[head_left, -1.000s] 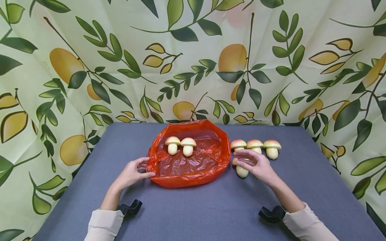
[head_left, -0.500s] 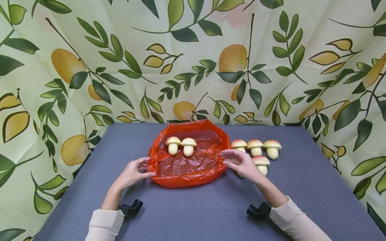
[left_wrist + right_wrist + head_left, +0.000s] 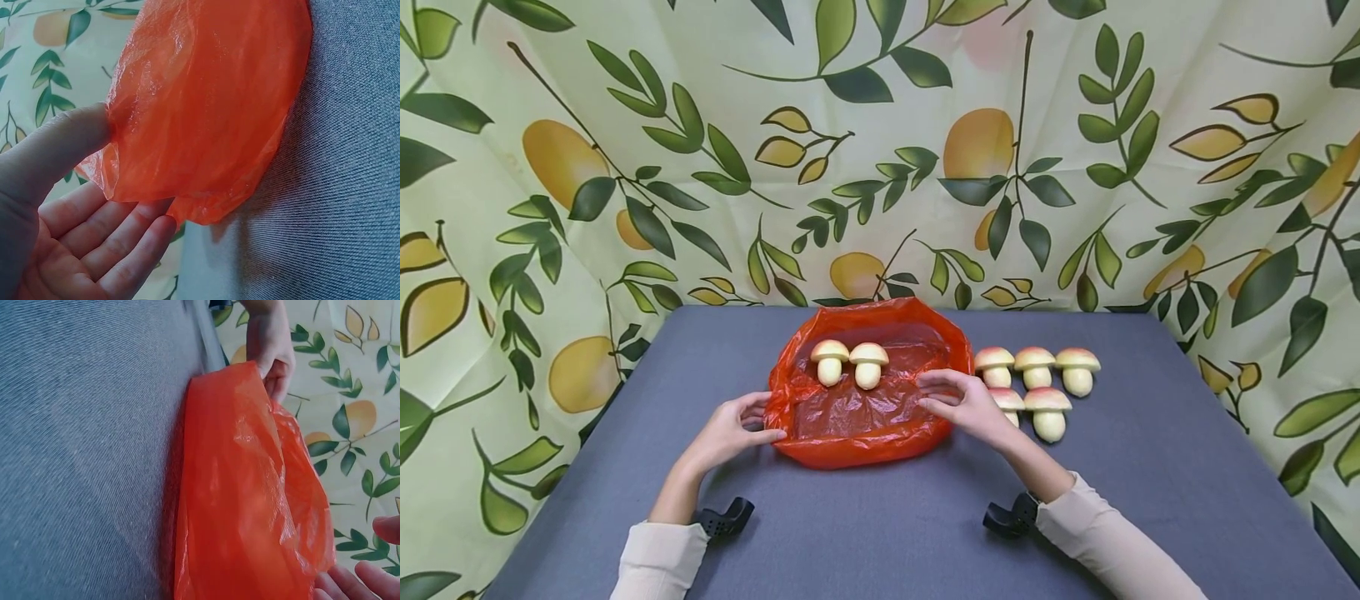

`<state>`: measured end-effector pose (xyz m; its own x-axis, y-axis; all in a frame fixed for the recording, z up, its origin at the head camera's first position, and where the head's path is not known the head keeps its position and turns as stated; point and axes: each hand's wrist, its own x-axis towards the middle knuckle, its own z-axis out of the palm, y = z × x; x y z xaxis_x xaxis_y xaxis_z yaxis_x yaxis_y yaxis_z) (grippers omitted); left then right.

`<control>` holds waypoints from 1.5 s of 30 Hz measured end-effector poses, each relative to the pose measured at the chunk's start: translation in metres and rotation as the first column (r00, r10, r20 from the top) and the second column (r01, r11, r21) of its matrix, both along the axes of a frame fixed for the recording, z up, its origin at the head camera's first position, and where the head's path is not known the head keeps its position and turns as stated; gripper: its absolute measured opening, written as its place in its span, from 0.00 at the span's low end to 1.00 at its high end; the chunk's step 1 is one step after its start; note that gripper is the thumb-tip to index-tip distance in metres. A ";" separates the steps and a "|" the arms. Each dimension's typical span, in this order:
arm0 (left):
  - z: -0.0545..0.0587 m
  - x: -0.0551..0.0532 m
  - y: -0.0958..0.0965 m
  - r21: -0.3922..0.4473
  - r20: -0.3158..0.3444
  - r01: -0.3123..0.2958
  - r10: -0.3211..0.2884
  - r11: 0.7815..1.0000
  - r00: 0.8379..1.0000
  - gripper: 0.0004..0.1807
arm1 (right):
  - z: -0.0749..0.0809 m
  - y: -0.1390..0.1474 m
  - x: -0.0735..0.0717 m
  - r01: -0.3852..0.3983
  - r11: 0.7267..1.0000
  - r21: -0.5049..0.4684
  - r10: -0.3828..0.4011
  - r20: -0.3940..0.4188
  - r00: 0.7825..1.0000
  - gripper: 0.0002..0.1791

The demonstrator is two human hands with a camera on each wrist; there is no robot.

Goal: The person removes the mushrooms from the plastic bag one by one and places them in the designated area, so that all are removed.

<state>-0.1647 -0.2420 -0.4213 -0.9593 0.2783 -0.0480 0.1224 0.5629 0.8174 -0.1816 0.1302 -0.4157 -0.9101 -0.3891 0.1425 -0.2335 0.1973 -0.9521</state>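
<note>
A red plastic bag [image 3: 865,450] lies on its base with a wide open mouth, its rim rolled outward. Two toy mushrooms [image 3: 868,367] with cream stems and reddish caps are in it. My left hand [image 3: 733,429] holds the bag's left edge; in the left wrist view the thumb meets the film and the fingertips reach under its lower edge. My right hand [image 3: 962,406] hovers over the bag's right rim, thumb and fingers apart with nothing seen between them. In the right wrist view its fingertips [image 3: 369,575] are right at the red film.
Right of the bag stand more toy mushrooms [image 3: 1077,371] in two rows, three behind and two in front; my right hand partly covers one front mushroom [image 3: 1009,403]. Grey cloth covers the table [image 3: 880,533]. A leaf-and-fruit patterned curtain [image 3: 880,167] closes off the back and sides.
My right hand has moved left, from over the front mushrooms to over the bag's right rim, uncovering those mushrooms. The left hand, the bag and the two mushrooms in it stay put.
</note>
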 end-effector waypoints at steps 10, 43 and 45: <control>0.000 0.002 -0.001 0.004 0.002 0.002 -0.002 1.000 1.000 0.35 | -0.008 -0.025 -0.013 0.035 0.998 0.056 -0.037 0.026 0.999 0.23; 0.000 0.001 0.000 -0.004 -0.002 -0.004 0.004 1.000 1.000 0.35 | -0.021 -0.079 -0.052 0.328 0.923 0.204 -0.361 0.154 0.920 0.41; 0.000 0.001 0.000 -0.004 -0.002 0.001 -0.001 1.000 1.000 0.35 | -0.021 -0.081 -0.054 0.336 0.920 0.200 -0.370 0.168 0.914 0.43</control>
<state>-0.1638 -0.2417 -0.4214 -0.9590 0.2794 -0.0469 0.1250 0.5660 0.8149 -0.2354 0.0492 -0.4364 -0.9949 -0.0391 -0.0930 0.0706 0.3888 -0.9186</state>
